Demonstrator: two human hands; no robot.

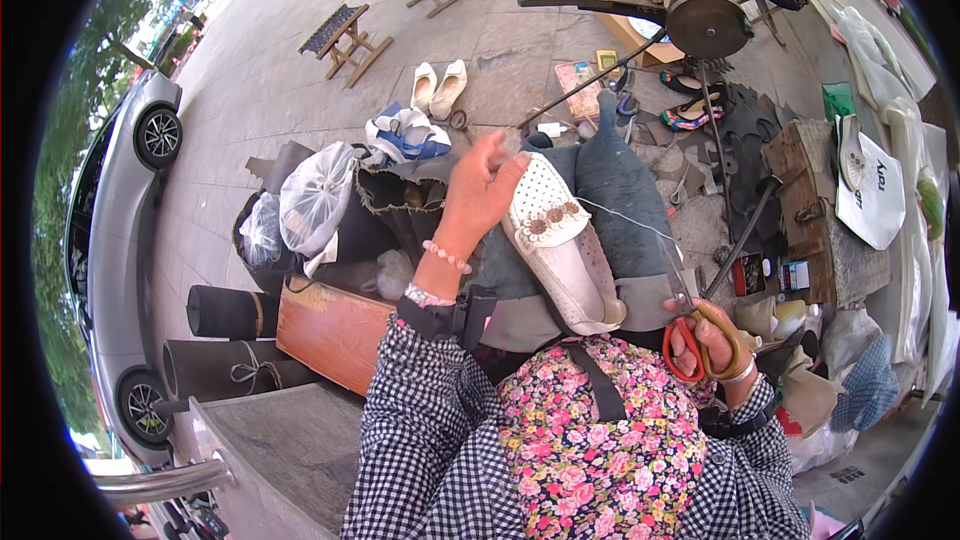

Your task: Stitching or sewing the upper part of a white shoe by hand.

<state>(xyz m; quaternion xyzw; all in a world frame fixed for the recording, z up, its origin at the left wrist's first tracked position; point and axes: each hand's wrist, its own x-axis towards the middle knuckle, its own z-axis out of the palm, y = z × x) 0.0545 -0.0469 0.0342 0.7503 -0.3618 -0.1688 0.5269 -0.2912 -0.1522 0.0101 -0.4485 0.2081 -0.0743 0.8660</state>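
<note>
A white perforated flat shoe (555, 240) with brown and white flower ornaments lies across my lap on a grey cloth, toe pointing away. Beside its toe is my left hand (482, 183), fingers raised and apart, the thumb against the shoe's edge. On the right, my right hand (712, 340) has its fingers through the handles of a pair of scissors (683, 345), whose blades point up and away from me. A white thread (630, 221) runs from the shoe's upper toward the scissors; its far end is hard to make out.
A wooden box (335, 333) and black rolls (222, 312) are at my left, near plastic bags (316, 198). White shoes (438, 90) and folding stools (345, 43) stand ahead. A machine's wheel (708, 25) rises far right, with a wooden crate (812, 225) nearer.
</note>
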